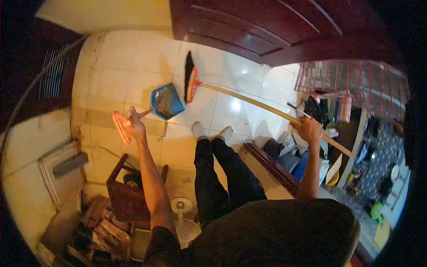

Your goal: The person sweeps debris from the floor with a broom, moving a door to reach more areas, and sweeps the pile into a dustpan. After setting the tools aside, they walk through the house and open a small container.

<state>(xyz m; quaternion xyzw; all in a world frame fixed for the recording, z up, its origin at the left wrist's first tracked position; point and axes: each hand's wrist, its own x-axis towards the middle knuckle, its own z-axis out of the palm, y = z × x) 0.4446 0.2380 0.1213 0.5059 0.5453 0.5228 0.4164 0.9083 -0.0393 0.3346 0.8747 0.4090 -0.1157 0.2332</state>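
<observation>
My left hand point(136, 123) is closed around the handle of a blue dustpan point(155, 98), close to an orange loop-shaped piece point(121, 128) at the handle's upper end. Grey-brown dirt point(167, 102) lies in the pan, which is over the tiled floor. On the other side, my right hand point(308, 130) grips the wooden stick of a broom point(249, 101). The broom's orange head point(193, 84) with dark bristles is just right of the pan, its bristles pointing left.
A dark red panelled door point(249, 26) stands ahead. My socked feet point(212, 131) are on the tiles below the pan. A dark wooden stool point(126, 198) is at lower left, among piled items. Bags and clutter point(307, 147) sit at right, beside a speckled counter point(378, 155).
</observation>
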